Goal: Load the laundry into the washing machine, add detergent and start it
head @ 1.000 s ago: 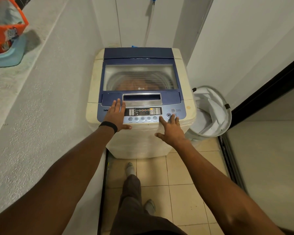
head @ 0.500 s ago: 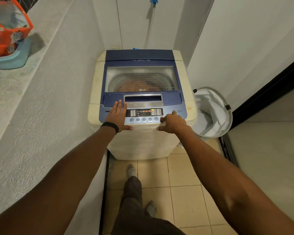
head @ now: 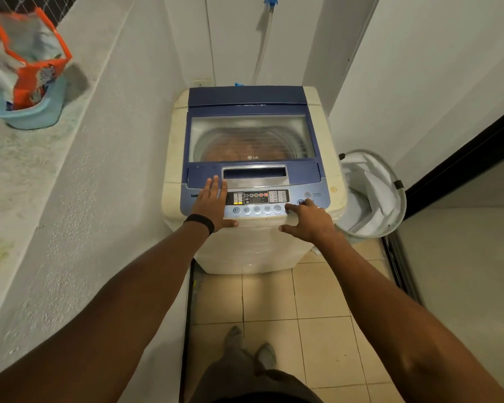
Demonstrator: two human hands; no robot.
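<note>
- Your left hand (head: 213,205): lies flat on the left end of the control panel (head: 256,199), fingers straight and together, thumb hooked over the front edge; it holds nothing. Black wristband (head: 200,221) at the wrist.
- Your right hand (head: 310,218): sits at the right end of the same panel, thumb spread toward the front edge, fingertips (head: 289,207) touching the panel beside the row of round buttons; it grips nothing. Which button it touches, you cannot tell.
- Washing machine (head: 175,141): top-loader, cream body, dark blue top, standing in the corner straight ahead of you. Lid (head: 250,96) down.
- Laundry (head: 230,149): reddish-brown mass inside the drum, seen blurred through the lid's clear window.
- Power button (head: 307,194): round, just beyond your right fingers.
- Detergent bag (head: 26,62): orange and white, top torn open, standing upright in a light blue basin (head: 26,114).
- Ledge (head: 26,175): pale, speckled, along the left wall; carries the basin, well apart from the machine.
- Laundry hamper (head: 373,196): round, white lining, on the floor just beside the machine's right side.
- Hose (head: 262,45): hangs down the back wall from a blue tap (head: 269,0).
- Floor (head: 317,301): beige tiles; your socked feet (head: 266,354) near the bottom edge.
</note>
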